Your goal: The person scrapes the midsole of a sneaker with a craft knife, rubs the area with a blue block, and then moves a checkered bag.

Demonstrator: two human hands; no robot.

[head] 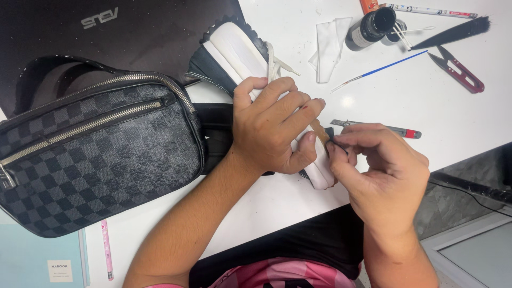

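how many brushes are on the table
2. A thin blue-handled paintbrush lies right of the white cloth, below the black bottle. A black-bristled brush lies at the top right, above the red snips. Others may be hidden behind the shoe or the hands.

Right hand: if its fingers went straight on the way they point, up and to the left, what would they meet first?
Probably the left hand, which grips the white sneaker. The right hand pinches a small dark piece against the shoe's heel, almost touching the left thumb; depth is unclear.
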